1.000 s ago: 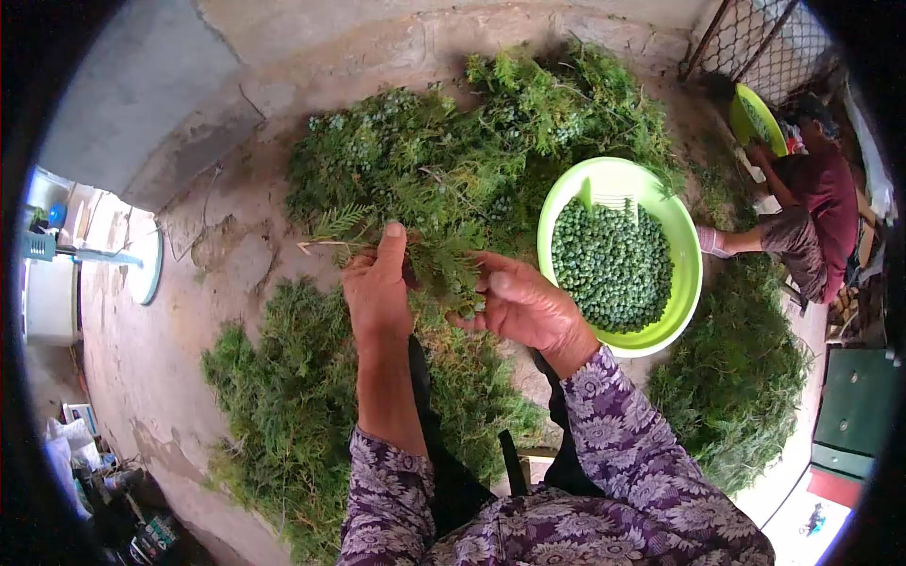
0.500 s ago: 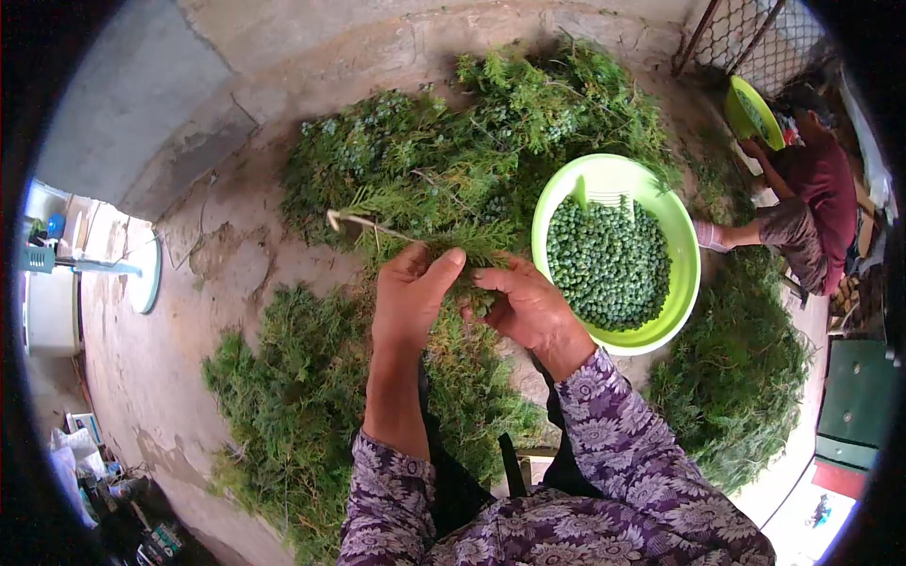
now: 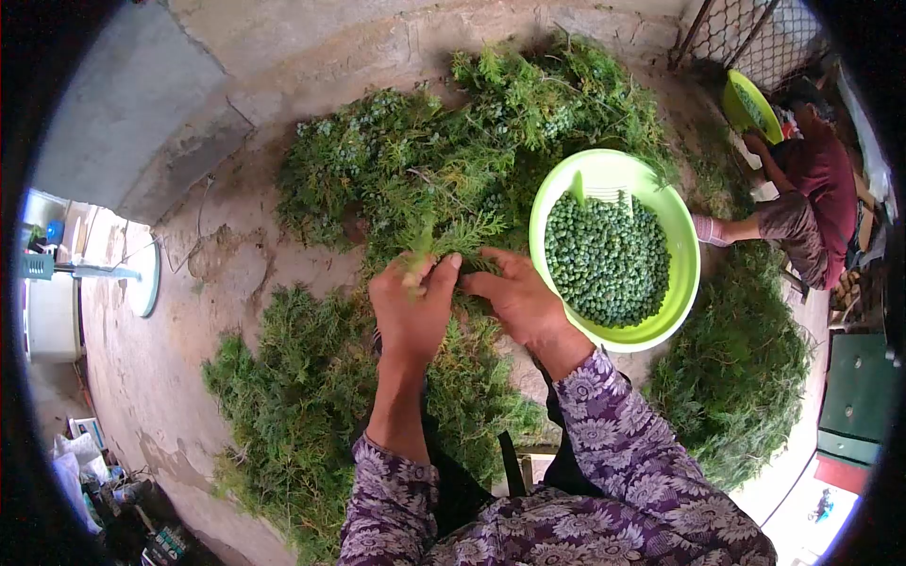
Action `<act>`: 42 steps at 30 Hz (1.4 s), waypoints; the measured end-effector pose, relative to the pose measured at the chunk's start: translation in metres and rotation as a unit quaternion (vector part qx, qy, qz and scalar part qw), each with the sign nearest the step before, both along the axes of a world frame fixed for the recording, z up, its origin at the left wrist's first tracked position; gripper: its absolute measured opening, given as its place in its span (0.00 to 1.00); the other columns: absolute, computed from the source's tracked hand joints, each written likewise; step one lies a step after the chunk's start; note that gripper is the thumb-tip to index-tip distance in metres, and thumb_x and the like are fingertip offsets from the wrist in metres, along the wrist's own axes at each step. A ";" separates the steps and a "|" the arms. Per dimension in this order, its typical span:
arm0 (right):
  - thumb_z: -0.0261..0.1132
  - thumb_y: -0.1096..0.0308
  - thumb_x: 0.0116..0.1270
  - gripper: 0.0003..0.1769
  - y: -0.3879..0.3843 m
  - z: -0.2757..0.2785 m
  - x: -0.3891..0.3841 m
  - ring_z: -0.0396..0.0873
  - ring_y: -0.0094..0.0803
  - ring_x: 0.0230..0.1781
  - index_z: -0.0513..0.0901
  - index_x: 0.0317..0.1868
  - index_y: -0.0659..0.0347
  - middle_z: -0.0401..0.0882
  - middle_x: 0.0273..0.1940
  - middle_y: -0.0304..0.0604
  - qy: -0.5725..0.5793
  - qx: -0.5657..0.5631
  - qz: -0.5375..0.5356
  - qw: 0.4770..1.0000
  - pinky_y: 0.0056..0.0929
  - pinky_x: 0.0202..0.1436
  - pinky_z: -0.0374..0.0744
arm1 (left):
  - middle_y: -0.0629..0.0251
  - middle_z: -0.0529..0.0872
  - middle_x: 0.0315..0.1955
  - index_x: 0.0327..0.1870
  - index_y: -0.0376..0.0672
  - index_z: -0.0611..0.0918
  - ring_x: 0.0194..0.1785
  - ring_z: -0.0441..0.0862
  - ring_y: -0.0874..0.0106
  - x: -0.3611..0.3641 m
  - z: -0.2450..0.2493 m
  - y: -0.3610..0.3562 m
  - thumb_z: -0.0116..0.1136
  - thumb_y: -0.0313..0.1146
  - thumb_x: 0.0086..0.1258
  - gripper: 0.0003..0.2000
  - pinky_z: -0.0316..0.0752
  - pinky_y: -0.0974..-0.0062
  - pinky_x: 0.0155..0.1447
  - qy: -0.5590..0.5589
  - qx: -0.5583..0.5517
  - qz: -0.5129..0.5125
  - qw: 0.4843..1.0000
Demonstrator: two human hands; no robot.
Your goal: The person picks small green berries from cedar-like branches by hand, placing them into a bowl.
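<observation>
My left hand [image 3: 408, 307] is closed in a pinch on a green conifer sprig [image 3: 477, 229], whose leafy tips stick out past the thumb. Close to its right, my right hand [image 3: 524, 300] has its thumb and fingers bent together by the sprig; whatever lies between those fingertips is hidden. A light-green plastic basin [image 3: 687, 283] sits just right of my right hand. Small round green berries [image 3: 609, 264] fill much of it. Beyond my hands spreads a heap of berry-bearing conifer branches [image 3: 377, 160].
More cut branches [image 3: 293, 396] lie at the lower left, and another pile [image 3: 731, 368] is on the right. A co-worker [image 3: 819, 198] sits at the upper right beside a second green basin [image 3: 777, 127]. A fan-like stand [image 3: 143, 274] is at the left.
The pale bare stem that pointed left from my left hand no longer shows there; the sprig has turned and is partly blurred. My right hand's fingers have shifted slightly.
</observation>
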State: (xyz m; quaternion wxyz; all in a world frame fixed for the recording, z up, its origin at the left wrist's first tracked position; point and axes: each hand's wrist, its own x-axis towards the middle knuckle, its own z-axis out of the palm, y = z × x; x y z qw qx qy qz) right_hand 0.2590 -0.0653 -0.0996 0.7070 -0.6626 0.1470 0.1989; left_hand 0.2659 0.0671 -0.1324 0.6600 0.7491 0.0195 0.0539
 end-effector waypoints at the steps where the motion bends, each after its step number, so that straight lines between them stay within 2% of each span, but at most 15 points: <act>1: 0.61 0.72 0.53 0.23 -0.001 0.008 0.001 0.75 0.25 0.31 0.72 0.53 0.66 0.78 0.34 0.41 -0.028 -0.143 0.064 0.987 0.20 0.35 0.73 | 0.67 0.77 0.19 0.27 0.35 0.78 0.23 0.72 0.78 -0.001 -0.003 -0.001 0.60 0.26 0.57 0.05 0.66 0.80 0.26 -0.062 0.083 0.011 0.995; 2: 0.61 0.72 0.53 0.23 -0.001 0.001 0.001 0.75 0.25 0.31 0.72 0.53 0.66 0.78 0.34 0.41 -0.028 -0.143 0.063 0.987 0.20 0.35 0.73 | 0.67 0.77 0.19 0.27 0.35 0.78 0.23 0.72 0.78 -0.003 -0.003 0.000 0.60 0.26 0.57 0.05 0.66 0.80 0.26 -0.062 0.083 0.011 0.995; 4: 0.58 0.72 0.57 0.15 -0.001 -0.026 0.003 0.75 0.25 0.29 0.76 0.45 0.67 0.78 0.35 0.42 -0.083 -0.045 0.023 0.995 0.20 0.32 0.75 | 0.63 0.77 0.20 0.27 0.34 0.78 0.22 0.73 0.75 -0.007 0.003 -0.001 0.60 0.27 0.57 0.06 0.66 0.78 0.27 -0.152 0.219 0.009 0.964; 8: 0.54 0.73 0.60 0.13 -0.004 -0.041 0.003 0.76 0.26 0.28 0.75 0.45 0.67 0.78 0.35 0.42 -0.118 -0.114 0.003 0.986 0.21 0.30 0.77 | 0.67 0.77 0.21 0.25 0.35 0.78 0.24 0.73 0.77 -0.010 0.015 -0.006 0.61 0.28 0.58 0.06 0.66 0.79 0.28 -0.107 0.121 0.036 0.986; 9: 0.53 0.73 0.61 0.11 -0.007 -0.036 0.006 0.76 0.27 0.28 0.75 0.44 0.67 0.78 0.34 0.41 -0.051 0.062 -0.052 0.995 0.22 0.30 0.77 | 0.69 0.77 0.22 0.25 0.36 0.78 0.24 0.72 0.79 -0.008 0.015 -0.007 0.60 0.29 0.58 0.06 0.65 0.80 0.28 -0.043 0.005 0.046 0.998; 10: 0.52 0.73 0.62 0.10 -0.010 -0.034 0.009 0.77 0.28 0.28 0.74 0.43 0.66 0.78 0.34 0.40 0.019 0.236 -0.102 0.966 0.23 0.30 0.78 | 0.71 0.77 0.22 0.25 0.36 0.78 0.25 0.71 0.81 -0.007 0.017 -0.006 0.60 0.29 0.59 0.07 0.65 0.81 0.28 0.022 -0.113 0.058 0.992; 11: 0.53 0.74 0.60 0.10 -0.011 -0.038 0.009 0.75 0.26 0.26 0.73 0.43 0.61 0.76 0.30 0.38 0.036 0.285 -0.075 0.955 0.26 0.33 0.78 | 0.72 0.79 0.23 0.25 0.38 0.79 0.26 0.70 0.83 -0.006 0.022 0.002 0.59 0.29 0.60 0.06 0.63 0.84 0.29 0.074 -0.102 0.033 0.991; 12: 0.53 0.74 0.60 0.10 -0.009 -0.036 0.008 0.75 0.26 0.26 0.73 0.43 0.61 0.76 0.30 0.38 0.038 0.286 -0.074 0.955 0.26 0.33 0.78 | 0.72 0.79 0.23 0.25 0.38 0.79 0.26 0.70 0.83 -0.005 0.026 0.004 0.59 0.29 0.60 0.06 0.63 0.84 0.29 0.075 -0.101 0.035 0.991; 15: 0.54 0.72 0.61 0.10 -0.004 -0.023 0.005 0.76 0.27 0.29 0.72 0.44 0.60 0.75 0.32 0.37 0.076 0.311 -0.034 0.947 0.30 0.36 0.78 | 0.71 0.79 0.22 0.26 0.38 0.79 0.25 0.70 0.82 0.000 0.026 0.008 0.61 0.34 0.59 0.09 0.64 0.82 0.33 0.103 -0.240 0.082 0.962; 17: 0.55 0.67 0.63 0.10 -0.003 -0.015 0.005 0.76 0.30 0.32 0.72 0.44 0.59 0.73 0.34 0.36 0.083 0.334 -0.030 0.938 0.35 0.38 0.79 | 0.70 0.79 0.22 0.26 0.38 0.79 0.25 0.71 0.81 0.002 0.021 0.013 0.62 0.35 0.58 0.09 0.64 0.82 0.33 0.106 -0.263 0.085 0.955; 21: 0.56 0.62 0.64 0.13 -0.003 -0.029 0.004 0.76 0.33 0.37 0.72 0.46 0.57 0.72 0.36 0.36 0.095 0.368 -0.006 0.925 0.36 0.39 0.79 | 0.68 0.79 0.23 0.26 0.37 0.78 0.24 0.72 0.80 0.004 0.027 0.014 0.63 0.35 0.57 0.10 0.66 0.80 0.31 0.120 -0.314 0.096 0.937; 23: 0.57 0.61 0.64 0.15 -0.002 -0.028 0.004 0.77 0.36 0.39 0.72 0.49 0.56 0.73 0.36 0.36 0.116 0.410 0.026 0.904 0.36 0.39 0.79 | 0.67 0.79 0.23 0.27 0.37 0.78 0.24 0.72 0.79 0.006 0.025 0.016 0.63 0.35 0.57 0.10 0.67 0.80 0.30 0.129 -0.322 0.107 0.932; 32: 0.57 0.60 0.64 0.19 -0.003 -0.029 0.004 0.78 0.34 0.37 0.70 0.55 0.55 0.75 0.38 0.38 0.087 0.431 0.030 0.898 0.31 0.38 0.79 | 0.67 0.79 0.23 0.27 0.38 0.76 0.24 0.73 0.79 0.010 0.014 0.015 0.64 0.33 0.56 0.10 0.67 0.80 0.28 0.118 -0.338 0.115 0.926; 39: 0.57 0.64 0.63 0.16 0.001 -0.037 0.002 0.77 0.33 0.34 0.70 0.50 0.55 0.75 0.38 0.38 0.108 0.462 0.032 0.880 0.31 0.35 0.78 | 0.69 0.78 0.23 0.25 0.38 0.77 0.24 0.69 0.82 0.008 0.011 0.012 0.64 0.33 0.56 0.10 0.65 0.82 0.30 0.091 -0.272 0.116 0.951; 42: 0.56 0.65 0.62 0.13 0.001 -0.035 0.000 0.76 0.33 0.32 0.71 0.47 0.56 0.76 0.38 0.39 0.115 0.455 0.007 0.883 0.30 0.33 0.78 | 0.70 0.78 0.23 0.24 0.38 0.77 0.25 0.69 0.82 0.006 0.015 0.009 0.64 0.33 0.56 0.10 0.65 0.82 0.32 0.098 -0.297 0.074 0.947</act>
